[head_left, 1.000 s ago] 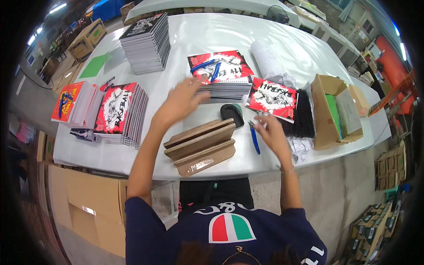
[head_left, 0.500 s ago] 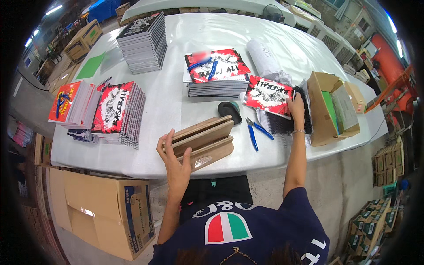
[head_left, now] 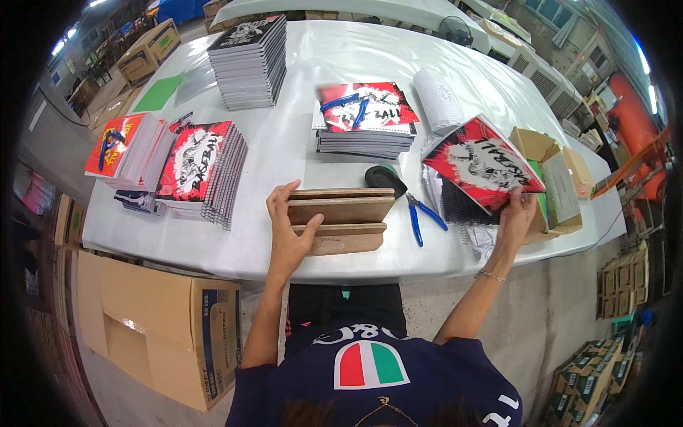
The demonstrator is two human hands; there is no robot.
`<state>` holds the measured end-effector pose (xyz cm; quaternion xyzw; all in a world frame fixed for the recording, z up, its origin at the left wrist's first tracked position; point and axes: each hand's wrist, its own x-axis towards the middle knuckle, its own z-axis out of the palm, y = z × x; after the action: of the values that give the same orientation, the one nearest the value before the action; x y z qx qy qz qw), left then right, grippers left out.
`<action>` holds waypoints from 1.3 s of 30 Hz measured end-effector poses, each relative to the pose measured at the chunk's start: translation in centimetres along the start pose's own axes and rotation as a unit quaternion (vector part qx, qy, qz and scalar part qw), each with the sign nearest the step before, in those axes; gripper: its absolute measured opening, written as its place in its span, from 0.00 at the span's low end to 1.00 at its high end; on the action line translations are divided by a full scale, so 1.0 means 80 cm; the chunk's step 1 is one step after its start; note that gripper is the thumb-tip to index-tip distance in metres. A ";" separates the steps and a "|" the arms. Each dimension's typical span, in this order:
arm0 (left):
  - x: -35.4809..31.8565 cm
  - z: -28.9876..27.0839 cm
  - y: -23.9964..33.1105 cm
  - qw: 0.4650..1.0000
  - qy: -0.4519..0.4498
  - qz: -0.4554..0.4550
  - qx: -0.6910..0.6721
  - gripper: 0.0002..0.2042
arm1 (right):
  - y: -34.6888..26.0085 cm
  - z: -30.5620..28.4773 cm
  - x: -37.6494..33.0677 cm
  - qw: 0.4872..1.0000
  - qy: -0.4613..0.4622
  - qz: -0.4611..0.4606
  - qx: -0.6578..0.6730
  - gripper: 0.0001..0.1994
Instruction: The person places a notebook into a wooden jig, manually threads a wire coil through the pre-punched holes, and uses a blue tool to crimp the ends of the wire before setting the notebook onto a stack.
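My left hand (head_left: 290, 229) is closed around the left end of a slotted wooden stand (head_left: 340, 210), thumb in front and fingers behind. Between its upright boards I see no book. Out to the right, my right hand (head_left: 517, 215) grips the lower right corner of a red, white and black notebook (head_left: 485, 165), held tilted above the table. Below that notebook lies a heap of black spiral binding coils (head_left: 464, 205), partly covered by it. Blue-handled cutting pliers (head_left: 421, 217) rest with handles spread between the stand and the coils, beside a dark rounded object (head_left: 385, 181).
Red-covered notebooks (head_left: 203, 167) are stacked at left, beside orange-covered ones (head_left: 117, 148). Black-covered notebooks (head_left: 249, 64) form a tall stack behind. Another blue-handled tool lies on the middle stack (head_left: 366, 142). An open cardboard box (head_left: 535, 144) stands at right; a white roll (head_left: 435, 99) lies behind.
My right hand has lifted the notebook off the coils, moved it right and turned it. My left hand has turned the wooden stand to lie nearly level across my view.
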<state>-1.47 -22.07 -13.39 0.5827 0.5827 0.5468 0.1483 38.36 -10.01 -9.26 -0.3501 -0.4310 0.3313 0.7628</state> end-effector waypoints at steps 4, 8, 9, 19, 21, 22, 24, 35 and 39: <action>-0.003 0.000 -0.014 0.993 0.034 -0.041 -0.104 0.36 | 0.029 0.044 -0.036 0.985 -0.056 0.081 0.138 0.19; -0.008 0.000 -0.014 0.978 0.058 -0.092 -0.179 0.37 | 0.045 0.065 -0.057 0.978 -0.065 0.120 0.156 0.18; -0.010 -0.002 -0.014 0.978 0.067 -0.095 -0.175 0.36 | 0.046 0.071 -0.062 0.976 -0.071 0.128 0.159 0.18; 0.011 -0.001 -0.005 0.963 0.111 -0.087 -0.229 0.32 | 0.076 0.115 -0.151 0.946 -0.274 0.130 -0.113 0.18; 0.016 0.001 -0.007 0.965 0.085 -0.084 -0.234 0.34 | 0.095 0.117 -0.195 0.866 -0.336 -0.043 -0.368 0.32; 0.017 -0.005 -0.007 0.970 0.063 -0.090 -0.217 0.35 | 0.073 0.135 -0.197 0.856 -0.392 -0.013 -0.338 0.37; 0.020 -0.019 -0.012 0.967 0.025 -0.113 -0.226 0.36 | 0.059 0.141 -0.192 0.844 -0.391 -0.071 -0.360 0.42; 0.055 -0.053 -0.047 0.971 0.002 -0.076 -0.226 0.27 | 0.063 -0.006 -0.043 0.754 -0.131 -0.078 -0.639 0.28; 0.067 -0.052 -0.040 0.952 0.057 -0.082 -0.290 0.22 | 0.074 0.020 -0.076 0.724 -0.175 -0.085 -0.661 0.28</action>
<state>-8.01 -18.62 -12.02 0.4333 0.4523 0.7101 0.3215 33.24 -11.33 -16.06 -0.6637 -0.6945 -0.0483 0.2737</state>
